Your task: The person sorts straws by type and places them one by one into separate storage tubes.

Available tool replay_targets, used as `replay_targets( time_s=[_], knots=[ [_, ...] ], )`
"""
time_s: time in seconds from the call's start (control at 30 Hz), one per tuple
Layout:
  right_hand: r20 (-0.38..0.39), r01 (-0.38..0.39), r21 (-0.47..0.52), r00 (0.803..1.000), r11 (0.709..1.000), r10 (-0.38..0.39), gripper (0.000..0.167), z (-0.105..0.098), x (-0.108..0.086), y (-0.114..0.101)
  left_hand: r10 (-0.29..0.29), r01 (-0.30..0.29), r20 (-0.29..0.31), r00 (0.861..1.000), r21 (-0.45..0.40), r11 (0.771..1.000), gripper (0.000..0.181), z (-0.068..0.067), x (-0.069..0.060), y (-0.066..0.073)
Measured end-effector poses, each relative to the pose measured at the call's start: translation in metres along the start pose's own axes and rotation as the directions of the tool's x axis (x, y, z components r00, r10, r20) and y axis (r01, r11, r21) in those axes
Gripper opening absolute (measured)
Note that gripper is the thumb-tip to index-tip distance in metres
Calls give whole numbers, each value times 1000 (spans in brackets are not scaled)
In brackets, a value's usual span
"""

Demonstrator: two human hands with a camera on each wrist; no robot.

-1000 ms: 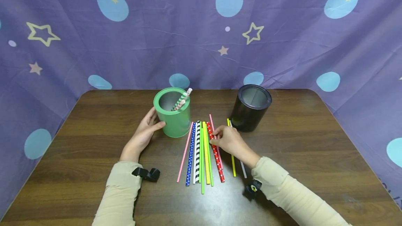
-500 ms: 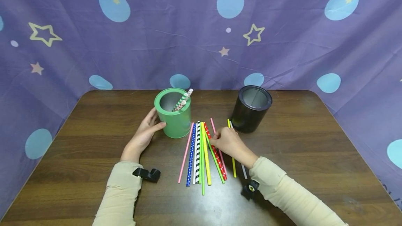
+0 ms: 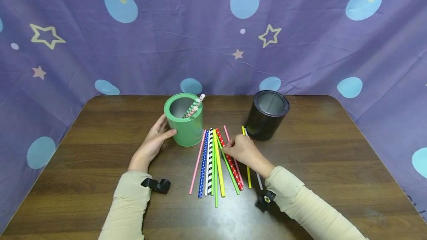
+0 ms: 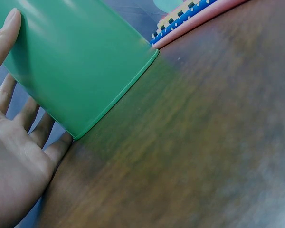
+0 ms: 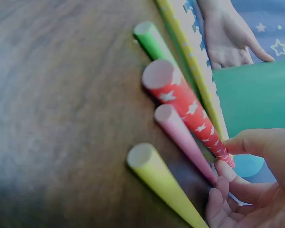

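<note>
My left hand [image 3: 151, 143] holds the left side of a green can [image 3: 188, 132], its thumb in front and fingers reaching behind. Green-striped and red-and-white patterned paper straws [image 3: 193, 109] lean inside the can. My right hand [image 3: 245, 151] is over the straws on the table; in the right wrist view its thumb and index finger pinch the far end of a red straw with white stars [image 5: 192, 107]. Beside that straw lie a light green straw [image 3: 233, 179] and a pink straw [image 5: 183, 130], the pink one partly hidden by the hand in the head view.
A row of straws lies left of my right hand: yellow [image 3: 220, 173], black-and-white striped [image 3: 210, 166], blue dotted [image 3: 202, 169] and pink [image 3: 197, 166], among others. A yellow straw [image 3: 248, 177] and a pale straw [image 3: 259, 182] lie below a black can [image 3: 265, 123] on the wooden table [image 3: 333, 151].
The near ends of the red starred, light green and right pink straws have swung to the right, while the red one's far end shifted left. My left hand and the cans stay put.
</note>
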State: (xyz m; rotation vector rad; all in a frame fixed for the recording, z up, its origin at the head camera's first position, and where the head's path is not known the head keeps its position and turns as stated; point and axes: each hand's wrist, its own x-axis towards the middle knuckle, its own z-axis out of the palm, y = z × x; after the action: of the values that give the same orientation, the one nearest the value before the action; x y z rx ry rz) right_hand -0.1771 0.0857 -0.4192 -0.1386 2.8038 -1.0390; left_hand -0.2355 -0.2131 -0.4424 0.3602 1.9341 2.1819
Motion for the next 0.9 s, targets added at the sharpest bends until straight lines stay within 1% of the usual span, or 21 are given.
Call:
replay_targets(
  time_s=[0.17, 0.37, 0.47, 0.63, 0.73, 0.83, 0.9],
  knots=[
    [-1, -40, 74, 999, 996, 41, 16, -4, 0, 2, -5, 5, 3, 1000, -1, 1000, 78, 1, 0, -1],
    [-36, -35, 133, 999, 991, 40, 11, -11, 2, 1, -1, 1, 0, 1000, -1, 1000, 79, 1, 0, 0],
    [-45, -33, 185, 998, 982, 42, 10, -15, 2, 0, 10, -10, -3, 1000, -5, 1000, 78, 1, 1, -1],
    [-51, -22, 312, 998, 950, 40, 12, -20, 0, -3, 12, -12, 2, 1000, -6, 1000, 78, 2, 0, 0],
    [-69, -9, 370, 997, 929, 37, 12, -22, 1, -4, 11, -11, 6, 1000, -4, 1000, 78, 1, -1, 0],
    [-105, 32, 417, 994, 908, 13, 14, -23, 2, -4, 12, -12, 4, 1000, -4, 1000, 78, 1, -1, 0],
    [-128, 65, 454, 992, 889, -7, 14, -23, 2, -4, 10, -10, 2, 1000, -4, 1000, 78, 1, 0, 0]
  ],
)
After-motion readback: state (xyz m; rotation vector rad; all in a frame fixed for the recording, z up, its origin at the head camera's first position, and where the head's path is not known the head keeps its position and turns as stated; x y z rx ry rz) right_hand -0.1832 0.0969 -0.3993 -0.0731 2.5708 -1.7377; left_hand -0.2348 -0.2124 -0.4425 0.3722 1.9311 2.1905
